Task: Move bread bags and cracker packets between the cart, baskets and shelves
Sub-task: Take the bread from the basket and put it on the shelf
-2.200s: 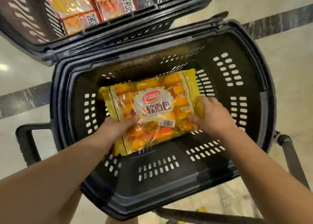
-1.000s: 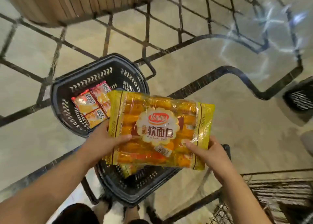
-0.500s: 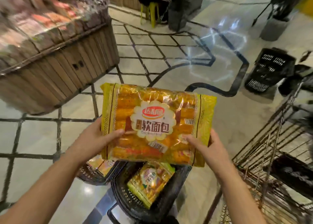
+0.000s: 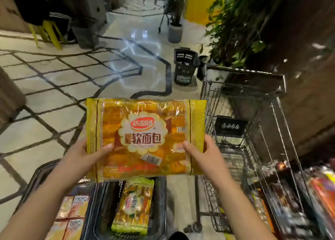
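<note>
- The bread bag (image 4: 145, 138) is up in the air at dead centre, label facing up and roughly level. It is carried by its two short ends, which I'd guess spares the soft rolls inside from being squeezed.
- The left hand (image 4: 85, 154) grips the bag's 8 o'clock corner with the thumb laid over the film. The right hand (image 4: 204, 154) grips the 4 o'clock corner the same way.
- Below, at 6 o'clock, a black basket (image 4: 161, 203) holds a second bread bag (image 4: 134, 203). At 7 o'clock another basket (image 4: 36, 176) holds cracker packets (image 4: 72, 214).
- A wire cart (image 4: 244, 73) stands at 3 o'clock, just beside the bag's right end. With the bag lifted clear of both baskets, that looks to me like where it's headed.
- At 12 o'clock a spare basket (image 4: 184, 67) sits on the tiled floor.
</note>
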Demonstrator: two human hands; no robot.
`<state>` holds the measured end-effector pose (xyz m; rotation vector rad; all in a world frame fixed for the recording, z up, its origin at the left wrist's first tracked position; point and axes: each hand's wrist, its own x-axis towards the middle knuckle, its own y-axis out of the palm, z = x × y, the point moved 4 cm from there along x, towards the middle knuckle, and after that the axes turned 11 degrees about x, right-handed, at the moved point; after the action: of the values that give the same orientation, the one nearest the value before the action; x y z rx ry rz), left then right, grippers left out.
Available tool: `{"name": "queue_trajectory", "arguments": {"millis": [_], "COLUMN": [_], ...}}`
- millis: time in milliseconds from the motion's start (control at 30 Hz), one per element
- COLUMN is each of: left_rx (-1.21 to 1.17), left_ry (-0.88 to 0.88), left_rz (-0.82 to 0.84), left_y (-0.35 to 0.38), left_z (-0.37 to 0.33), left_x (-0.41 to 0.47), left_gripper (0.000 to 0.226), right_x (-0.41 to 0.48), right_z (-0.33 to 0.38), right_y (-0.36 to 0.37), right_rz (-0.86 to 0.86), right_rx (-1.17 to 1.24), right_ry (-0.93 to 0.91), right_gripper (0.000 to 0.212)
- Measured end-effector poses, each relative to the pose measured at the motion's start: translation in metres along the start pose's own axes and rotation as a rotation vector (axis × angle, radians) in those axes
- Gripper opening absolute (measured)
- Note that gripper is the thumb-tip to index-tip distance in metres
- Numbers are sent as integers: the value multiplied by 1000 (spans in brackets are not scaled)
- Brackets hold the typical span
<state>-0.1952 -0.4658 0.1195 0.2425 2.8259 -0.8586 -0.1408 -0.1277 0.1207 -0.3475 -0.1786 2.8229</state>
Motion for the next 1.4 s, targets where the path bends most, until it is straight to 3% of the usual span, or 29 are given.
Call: {"name": "queue_trajectory", "arguments": {"millis": [67, 133, 300, 500, 600, 733, 867, 1033, 1233, 1400], "left_rx": [13, 34, 89, 102, 133, 209, 263, 326, 341, 350], "left_ry": [64, 125, 248, 398, 485, 551, 654, 699, 677, 699], "left_rz": [76, 162, 419, 725, 836, 975, 1045, 1155, 1197, 1193], "left_y": [9, 27, 96, 193, 242, 306, 363, 432, 511, 566], "left_z": [-3, -12, -53, -101, -123, -150, -176, -195, -202, -202], "left_x": [3, 2, -23, -87, -123, -182, -245, -307, -345, -360], "left_gripper": [73, 76, 33, 37, 58, 26, 16, 25, 32, 17], "right_x": [-35, -75, -187, -318, -380, -456, -518, -572, -599, -600], "right_z": [-6, -13, -33, -66, -85, -110, -139, -179, -231, -269], "right_y": [-15, -34, -88, -139, -160, -185, -213, -258, -315, -349], "right_rz": [-119, -233, -525, -869, -1029, -1197, -1318, -1369, -1397, -1420], "right_rx": [-5, -4, 40, 172, 208, 274, 321, 404, 461, 462], "right_ry": [0, 5, 53, 111, 128, 156, 180, 165, 172, 204], "right_gripper": [33, 37, 31, 41, 47, 37, 43, 37, 36, 35]}}
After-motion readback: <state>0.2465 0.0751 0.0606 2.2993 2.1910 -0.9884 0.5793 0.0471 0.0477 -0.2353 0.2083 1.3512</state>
